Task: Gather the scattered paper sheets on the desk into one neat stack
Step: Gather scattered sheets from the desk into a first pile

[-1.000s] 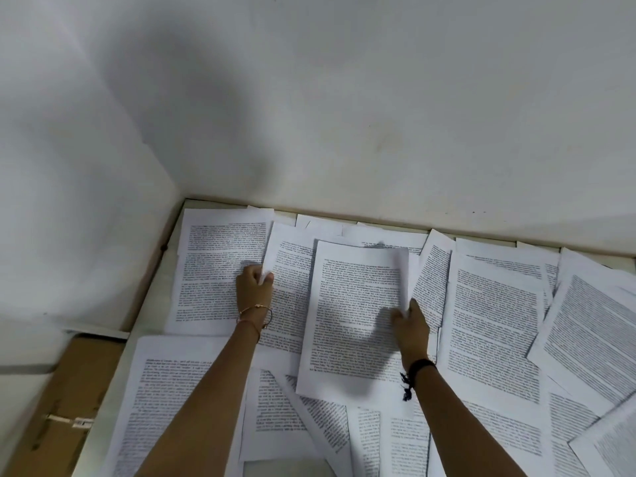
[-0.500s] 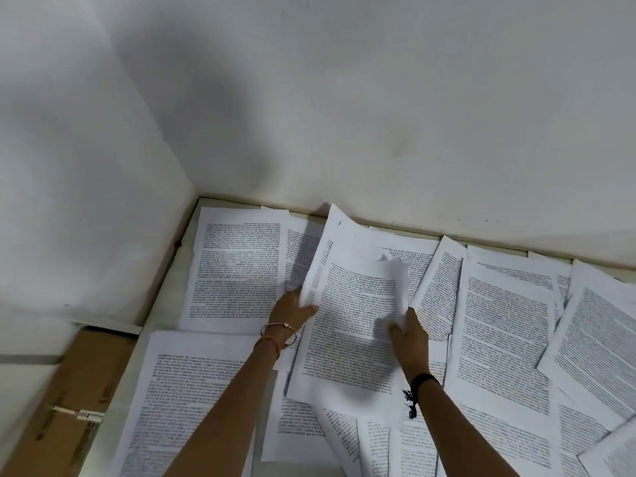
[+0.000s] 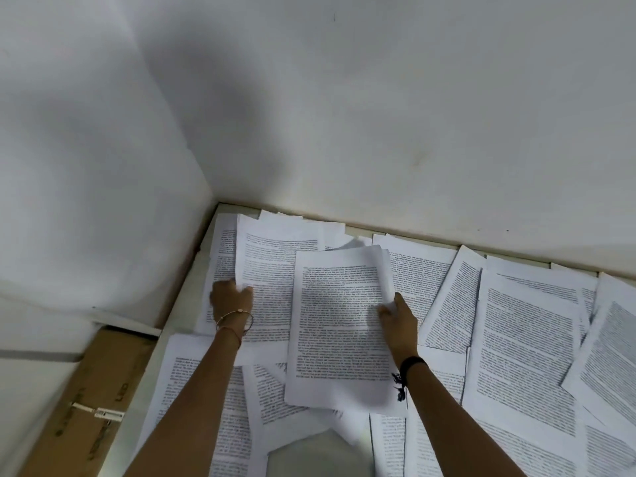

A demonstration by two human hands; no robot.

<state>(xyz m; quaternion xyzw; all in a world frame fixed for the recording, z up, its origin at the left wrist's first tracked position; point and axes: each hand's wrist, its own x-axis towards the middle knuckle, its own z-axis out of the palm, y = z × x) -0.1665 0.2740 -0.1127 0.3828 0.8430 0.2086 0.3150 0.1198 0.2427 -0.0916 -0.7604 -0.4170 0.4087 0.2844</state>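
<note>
Printed sheets (image 3: 526, 342) cover nearly the whole surface (image 3: 320, 456), overlapping at odd angles from the far-left corner out to the right edge of view; only a small bare patch shows at the near middle and a strip along the left rim.

My left hand (image 3: 231, 299) is at the far left, fingers curled closed on the left edge of a text sheet (image 3: 272, 270). That sheet lies over another one tucked into the corner (image 3: 223, 256), its far edge close to the wall (image 3: 378, 115).

My right hand (image 3: 399, 320) is near the middle, closed on the right edge of a thin bundle of sheets (image 3: 340, 325). Bundle's far right corner shows several page edges, slightly fanned and curled. Bundle sits text side up, roughly upright in view, with a shadow below its near edge, so it looks raised off the sheets under it; I cannot tell how far. Its left edge overlaps the sheet my left hand has.

Thin bangle (image 3: 234, 316) on left wrist, dark cord band (image 3: 411, 364) with a tassel on right wrist.

Sheets to the right of the bundle lie flat, several tilted, none touched by either hand. Left of the surface, lower down, a brown cardboard box (image 3: 89, 401) with a white label strip.
</note>
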